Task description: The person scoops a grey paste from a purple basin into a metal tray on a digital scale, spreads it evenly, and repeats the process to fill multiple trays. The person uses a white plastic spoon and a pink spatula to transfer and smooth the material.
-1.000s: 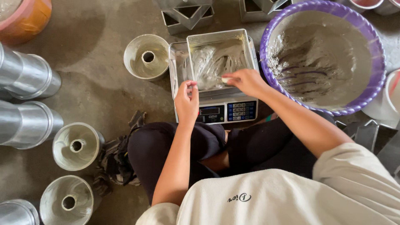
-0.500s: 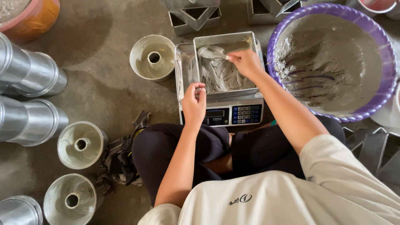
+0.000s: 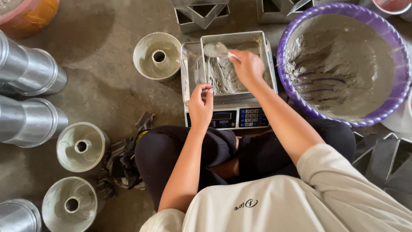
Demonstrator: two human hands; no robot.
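Round metal ring moulds (image 3: 83, 146) stand on the concrete floor (image 3: 107, 86) at my left. My left hand (image 3: 201, 104) pinches the near rim of the square metal tin (image 3: 237, 64) on the grey digital scale (image 3: 234, 117), a narrow grip closed on the tin's edge. My right hand (image 3: 248, 67) has its grip closed around a batter-coated spoon (image 3: 216, 50) over the batter in the tin, just left of the purple plastic basin (image 3: 343, 60) of grey batter.

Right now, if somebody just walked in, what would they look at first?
Probably the big purple basin at the upper right, smeared inside with grey batter. Next to it, in the middle, a square metal pan sits on a digital scale; the right hand holds a spoon over the pan and the left hand touches its near edge. Shiny ring-shaped moulds stand on the floor to the left.
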